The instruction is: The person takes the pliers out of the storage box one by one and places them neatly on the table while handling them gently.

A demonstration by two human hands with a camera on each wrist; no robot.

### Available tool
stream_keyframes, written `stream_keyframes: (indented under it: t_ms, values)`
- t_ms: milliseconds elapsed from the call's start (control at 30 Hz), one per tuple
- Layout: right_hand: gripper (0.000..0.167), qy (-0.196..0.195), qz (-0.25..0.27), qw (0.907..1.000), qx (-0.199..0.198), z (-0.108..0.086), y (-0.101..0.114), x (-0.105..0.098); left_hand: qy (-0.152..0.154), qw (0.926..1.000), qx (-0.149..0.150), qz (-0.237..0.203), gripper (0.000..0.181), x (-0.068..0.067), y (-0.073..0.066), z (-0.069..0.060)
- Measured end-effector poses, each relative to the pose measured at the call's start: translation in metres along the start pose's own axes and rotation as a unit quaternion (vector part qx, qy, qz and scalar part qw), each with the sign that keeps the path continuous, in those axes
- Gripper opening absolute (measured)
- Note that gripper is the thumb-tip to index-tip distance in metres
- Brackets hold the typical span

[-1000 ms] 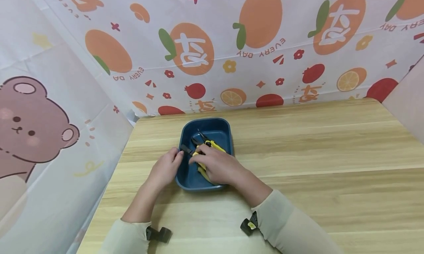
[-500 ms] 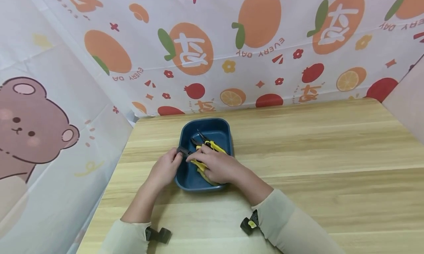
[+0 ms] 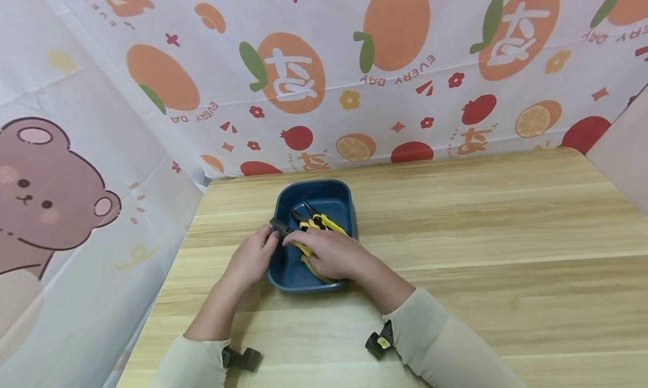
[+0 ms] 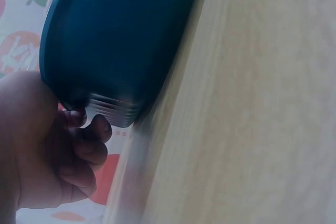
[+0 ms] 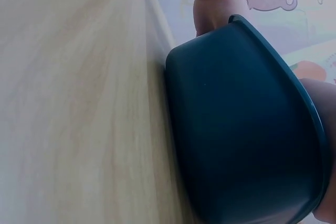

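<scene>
A dark blue plastic basin (image 3: 331, 192) stands on the wooden table. My left hand (image 3: 253, 254) grips its left rim, thumb at the inner side; the left wrist view shows curled fingers (image 4: 90, 150) against the outer wall. Inside the basin, my right hand (image 3: 334, 254) holds pliers with yellow handles, whose dark head (image 3: 280, 226) lies at the left rim beside my left thumb. A yellow handle (image 3: 315, 269) shows below that hand. Beyond it lie other yellow-handled pliers (image 3: 331, 224) with dark tips. My right fingers are partly hidden, and the basin wall (image 5: 241, 124) blocks them in the right wrist view.
The light wooden table (image 3: 481, 253) extends far to the right of the basin. A fruit-print cloth (image 3: 395, 118) hangs behind it, and a bear-print cloth (image 3: 55, 191) on the left. Dark wrist devices (image 3: 243, 359) sit at both sleeves.
The held pliers' dark head has shifted slightly left and up to the basin's left rim, with my right fingers moving along. My left hand and the basin have stayed nearly still.
</scene>
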State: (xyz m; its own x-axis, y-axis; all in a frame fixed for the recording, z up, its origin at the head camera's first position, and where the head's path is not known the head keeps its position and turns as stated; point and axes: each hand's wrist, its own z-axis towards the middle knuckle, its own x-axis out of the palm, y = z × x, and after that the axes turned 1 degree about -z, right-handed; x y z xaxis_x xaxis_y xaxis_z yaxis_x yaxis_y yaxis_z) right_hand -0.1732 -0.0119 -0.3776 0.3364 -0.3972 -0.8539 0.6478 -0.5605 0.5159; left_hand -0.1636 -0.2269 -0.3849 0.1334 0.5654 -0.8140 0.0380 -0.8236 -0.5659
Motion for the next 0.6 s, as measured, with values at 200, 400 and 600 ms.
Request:
stream_keyframes:
  t_ms: [200, 400, 600]
  values:
    - [0.061, -0.032, 0.034, 0.9989, 0.008, -0.0008, -0.0010, -0.0023, -0.010, 0.9999, 0.012, 0.006, 0.044, -0.0004, 0.0001, 0.0006]
    - [0.078, -0.087, 0.091, 0.9920, 0.011, -0.0028, -0.0037, -0.0030, -0.009, 0.9999, 0.007, 0.008, 0.039, -0.0011, 0.0012, 0.0014]
    - [0.083, -0.114, 0.237, 0.9645, 0.025, -0.0044, -0.0084, -0.0083, -0.011, 0.9998, 0.008, 0.015, 0.037, -0.0011, 0.0002, 0.0020]
